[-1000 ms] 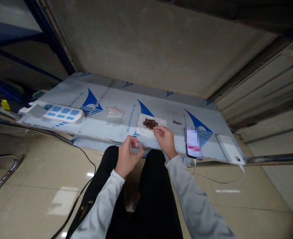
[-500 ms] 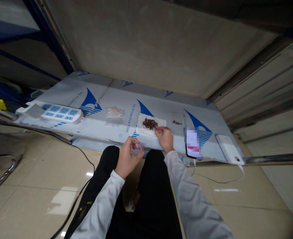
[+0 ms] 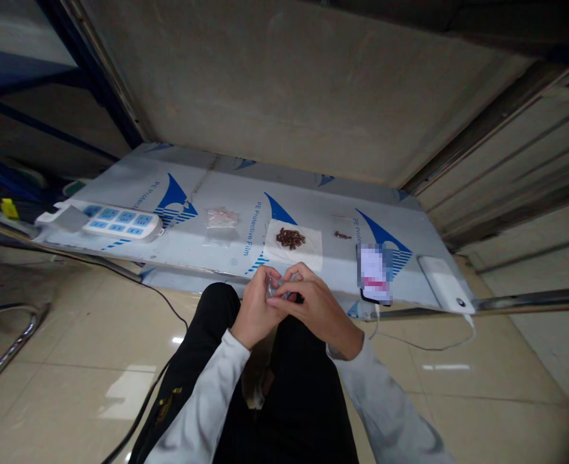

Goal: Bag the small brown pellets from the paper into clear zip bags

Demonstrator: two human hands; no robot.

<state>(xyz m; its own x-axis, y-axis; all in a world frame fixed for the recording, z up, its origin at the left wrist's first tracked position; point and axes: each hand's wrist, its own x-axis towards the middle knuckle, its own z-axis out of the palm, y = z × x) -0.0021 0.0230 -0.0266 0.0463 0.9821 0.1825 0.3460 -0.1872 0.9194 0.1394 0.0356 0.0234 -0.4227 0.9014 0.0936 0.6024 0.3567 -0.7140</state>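
Over my lap, at the table's front edge, my left hand (image 3: pixel 260 303) is closed around a small clear plastic bag (image 3: pixel 274 285); its exact shape is partly hidden by fingers. My right hand (image 3: pixel 310 299) meets it there, thumb and fingers pinched together at the bag's opening. Whatever the right fingertips hold is too small to make out. Just beyond both hands, a pile of small brown pieces (image 3: pixel 290 239) lies on a white paper sheet (image 3: pixel 313 248). To the right, a few more brown pieces (image 3: pixel 343 235) lie by a thin reddish strip. Further left is a stack of clear bags (image 3: pixel 222 218).
A power strip (image 3: pixel 124 222) sits at the table's left end. On the right are a phone (image 3: pixel 375 274) with a cable and a white box-like device (image 3: pixel 446 283), also cabled. The film-covered table (image 3: pixel 236 187) backs onto a wall.
My right hand has left the brown pile and come back left and toward me, to the clear bag. The left hand has stayed near its place, still holding the bag.
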